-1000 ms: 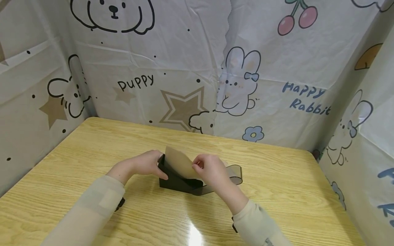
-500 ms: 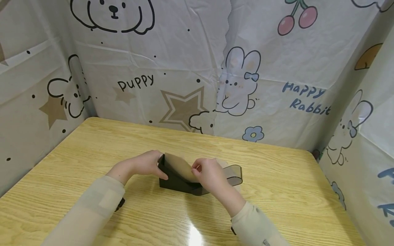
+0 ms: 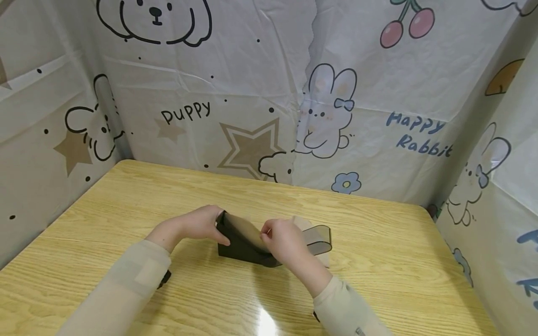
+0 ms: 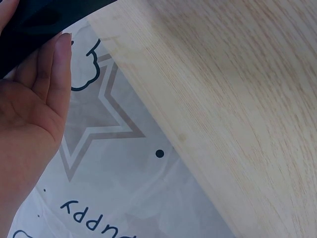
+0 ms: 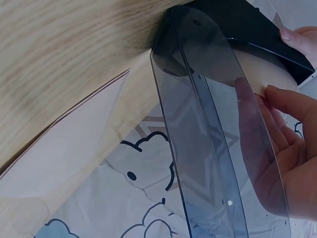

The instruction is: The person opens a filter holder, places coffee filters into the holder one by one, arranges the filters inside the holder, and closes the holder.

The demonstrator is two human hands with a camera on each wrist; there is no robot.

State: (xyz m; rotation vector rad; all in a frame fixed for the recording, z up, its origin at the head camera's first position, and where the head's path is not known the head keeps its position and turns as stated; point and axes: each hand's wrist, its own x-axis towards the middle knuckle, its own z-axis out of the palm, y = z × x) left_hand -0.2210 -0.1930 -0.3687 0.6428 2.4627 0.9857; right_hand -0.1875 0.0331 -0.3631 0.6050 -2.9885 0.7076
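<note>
A black box-shaped holder (image 3: 239, 247) with a smoky see-through lid (image 3: 322, 237) stands on the table, its lid swung open to the right. My left hand (image 3: 201, 224) grips its left end, thumb on the front and fingers behind. Brown paper, looking like coffee filters (image 3: 248, 229), sits mostly down inside the holder. My right hand (image 3: 286, 240) pinches the filters' right edge between thumb and fingertips. In the right wrist view the open lid overlaps part of that hand. Another paper filter (image 5: 84, 129) with a crimped seam lies on the table behind the lid.
The wooden table (image 3: 147, 200) bears the holder near its middle. A printed cloth (image 3: 189, 79) with cartoon animals hangs along the back and both sides. The left wrist view shows mostly table, cloth and a dark corner of the holder.
The brown filters have sunk lower into the holder, with my right hand moving slightly down and left. More of the loose filter now shows behind the lid. My left hand stays put.
</note>
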